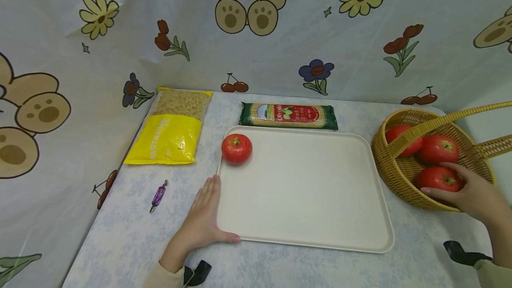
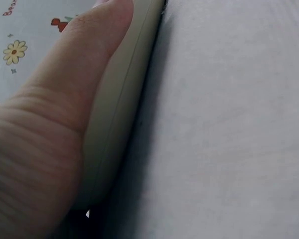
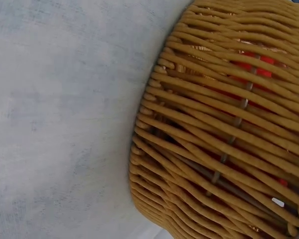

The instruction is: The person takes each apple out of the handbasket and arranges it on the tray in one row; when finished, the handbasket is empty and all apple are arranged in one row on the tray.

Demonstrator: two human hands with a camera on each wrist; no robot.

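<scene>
At the right of the frame, the right hand holds a tomato, thumb on its near side and fingers bent over its far side. This held tomato sits within the wicker basket, toward the near rim. It is roundish with no clear long axis; its stem end faces upward, and its skin is glossy, bright red with paler highlights. Two more tomatoes lie just above it in the frame, partly crossed by the basket's handle, which slants up to the right edge. In the right wrist view, red shows through gaps in the tan weave.

At lower centre-left, the left hand is spread: fingers straight along the left edge of the cream tray, thumb out against its near edge. The smooth, round-cornered tray has its long axis running left to right, tipping slightly down toward the right. A single tomato rests in its upper-left corner, shiny red, stem end up.

A spaghetti packet lies lengthwise beyond the tray; a yellow pasta bag and a purple-wrapped candy lie to the left.
</scene>
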